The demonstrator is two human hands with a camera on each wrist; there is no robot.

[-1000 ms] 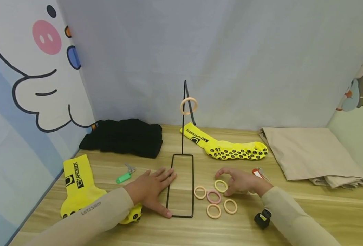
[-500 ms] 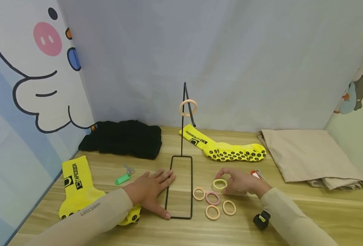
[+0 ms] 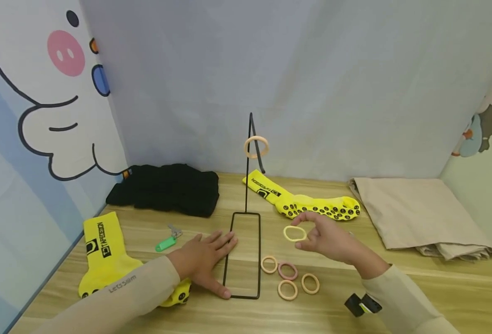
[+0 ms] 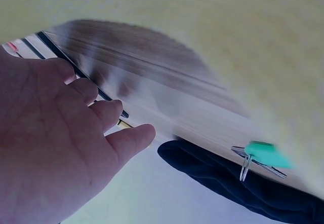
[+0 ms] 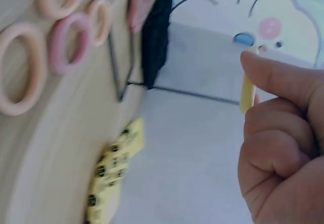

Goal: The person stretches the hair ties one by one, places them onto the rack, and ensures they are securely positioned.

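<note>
Nearest the wearer, three peach rings (image 3: 288, 299) and a pink ring (image 3: 288, 278) lay loose and close together on the worktop (image 3: 237, 320), just right of the black stand's base (image 3: 260, 255). The step in hand appeared to be bringing a yellow ring (image 3: 284, 233) from this area toward the stand.

The left hand (image 3: 206, 260) grasped nothing: it lay palm down with fingers spread across the base's left bar, its thumb by the near left corner, probably to steady the frame. Slightly farther off, the right hand (image 3: 327, 239) pinched the yellow ring between thumb and index finger, above the worktop and right of the base. Its other fingers showed folded in the right wrist view, with the ring edge-on. From the head it looked a flattened oval; whether by tilt or squeeze could not be told.

Beyond, one peach ring (image 3: 267, 146) hung around the stand's sloping arm (image 3: 261, 163). The next move likely called for raising the yellow ring leftward, turning its opening to face the arm's free end, and keeping the pinch light. A yellow sock (image 3: 287, 204) lay behind.
</note>
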